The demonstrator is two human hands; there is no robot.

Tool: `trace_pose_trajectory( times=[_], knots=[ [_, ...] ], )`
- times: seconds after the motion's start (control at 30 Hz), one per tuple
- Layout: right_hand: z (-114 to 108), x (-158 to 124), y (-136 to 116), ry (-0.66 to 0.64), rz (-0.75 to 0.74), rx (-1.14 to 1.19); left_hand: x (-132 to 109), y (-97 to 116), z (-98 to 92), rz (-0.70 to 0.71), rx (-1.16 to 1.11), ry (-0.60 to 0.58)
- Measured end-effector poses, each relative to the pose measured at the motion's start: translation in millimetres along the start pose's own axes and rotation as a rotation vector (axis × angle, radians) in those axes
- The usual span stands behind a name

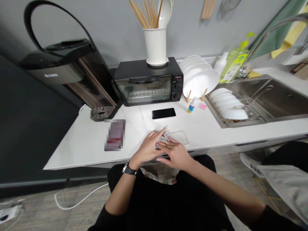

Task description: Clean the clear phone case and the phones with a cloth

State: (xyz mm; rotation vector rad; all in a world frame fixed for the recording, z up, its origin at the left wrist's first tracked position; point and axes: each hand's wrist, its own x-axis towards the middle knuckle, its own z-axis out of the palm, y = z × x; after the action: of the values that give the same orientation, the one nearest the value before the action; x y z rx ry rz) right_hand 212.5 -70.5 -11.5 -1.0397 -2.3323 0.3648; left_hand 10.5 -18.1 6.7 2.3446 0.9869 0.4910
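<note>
A crumpled greyish cloth (163, 138) is bunched between my two hands close to the counter's front edge. My left hand (149, 146), with a dark-strapped watch on its wrist, is closed on the cloth from the left. From the right, my right hand (176, 154) grips it with bent fingers, the thumb standing apart. Much of the cloth is hidden under the fingers. Just beyond my right hand lies a clear phone case (181, 136). Farther back are a phone (164, 113) with a dark screen, a small spray bottle (192, 106) and a pink sticky note (202, 106).
A blurred-out dark flat item (115, 135) lies left on the counter (79, 147). Behind stand a drink dispenser (96, 77), a toaster oven (146, 89) and racked plates (201, 81). The sink (276, 96) holds bowls. Another person's shoe (250, 163) shows at right.
</note>
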Motion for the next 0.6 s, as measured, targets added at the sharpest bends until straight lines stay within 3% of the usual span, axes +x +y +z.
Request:
trace_pose_trajectory(
  times=[0.1,0.23,0.3,0.37,0.5,0.6],
  knots=[
    [-15,-18,6,-0.044,0.016,0.035,-3,0,-1.5,-0.007,-0.007,0.005],
    [-56,-53,48,0.001,0.071,-0.096,1,2,0.2,0.003,-0.006,-0.001],
    [-60,-53,58,0.043,0.086,-0.199,4,2,2.0,0.018,0.004,-0.002],
    [-48,-38,51,0.048,0.067,-0.237,6,2,3.1,0.024,0.015,0.003],
    [-4,0,9,0.008,-0.023,-0.091,4,1,1.9,0.009,0.012,0.013],
    [-2,-4,-3,-0.027,-0.019,-0.016,0,1,0.4,-0.012,0.015,0.025]
  ],
)
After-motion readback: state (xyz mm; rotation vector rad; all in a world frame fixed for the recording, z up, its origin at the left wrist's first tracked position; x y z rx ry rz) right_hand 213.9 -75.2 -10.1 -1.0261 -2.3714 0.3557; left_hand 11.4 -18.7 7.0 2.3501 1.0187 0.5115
